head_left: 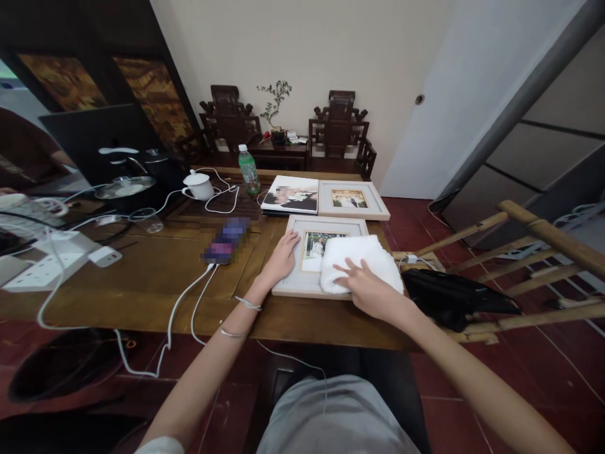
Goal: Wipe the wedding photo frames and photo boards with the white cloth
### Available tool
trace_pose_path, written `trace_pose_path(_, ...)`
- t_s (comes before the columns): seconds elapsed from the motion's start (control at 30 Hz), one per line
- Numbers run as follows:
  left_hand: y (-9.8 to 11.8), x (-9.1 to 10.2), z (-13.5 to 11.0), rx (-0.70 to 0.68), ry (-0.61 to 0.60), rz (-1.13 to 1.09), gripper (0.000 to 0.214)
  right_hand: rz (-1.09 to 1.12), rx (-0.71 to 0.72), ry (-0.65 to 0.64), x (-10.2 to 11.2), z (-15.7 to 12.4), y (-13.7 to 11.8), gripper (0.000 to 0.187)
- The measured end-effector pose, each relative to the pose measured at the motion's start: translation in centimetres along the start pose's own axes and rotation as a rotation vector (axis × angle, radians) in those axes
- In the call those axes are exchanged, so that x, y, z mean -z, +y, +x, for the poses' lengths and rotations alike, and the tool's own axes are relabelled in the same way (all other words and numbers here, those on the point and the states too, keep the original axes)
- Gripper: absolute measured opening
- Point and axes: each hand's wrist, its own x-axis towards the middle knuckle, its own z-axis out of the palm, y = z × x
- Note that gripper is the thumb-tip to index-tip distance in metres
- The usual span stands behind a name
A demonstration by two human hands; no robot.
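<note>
A pale picture frame (pixel 288 285) with a photo behind its mat lies flat near the table's front edge. My left hand (pixel 282 255) is closed over the frame's left side, its fingertips near the upper left corner; its thumb is hard to make out. A folded white towel (pixel 378 252) covers the right part of the frame and some of the photo. On top of this towel rests my right hand (pixel 371 287), fingers spread and pressing into the cloth. Just behind are a second picture frame (pixel 375 198) and a photo album (pixel 288 195) with a picture cover.
Left of the frame lies a phone (pixel 227 239) with white cables running over the table edge. Further back stand a green-labelled bottle (pixel 248 170) and a lidded white cup (pixel 198 186). A power strip (pixel 47 261) sits far left; a black bag (pixel 444 296) is at right.
</note>
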Motion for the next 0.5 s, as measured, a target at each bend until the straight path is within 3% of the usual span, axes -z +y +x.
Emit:
trace_pose_path(0.17, 0.0, 0.3, 0.0, -0.008, -0.026, 0.009, 0.049, 0.08, 0.066, -0.009, 0.0, -0.9, -0.4, 0.064)
trace_pose_path(0.33, -0.2, 0.5, 0.0, -0.009, -0.05, 0.005, 0.049, -0.046, -0.059, 0.148, -1.0, 3.3, 3.0, 0.062)
trace_pose_path(0.5, -0.1, 0.6, 0.0, -0.006, -0.047, 0.009, 0.046, -0.163, -0.182, 0.248, -0.7, 7.8, 7.2, 0.062)
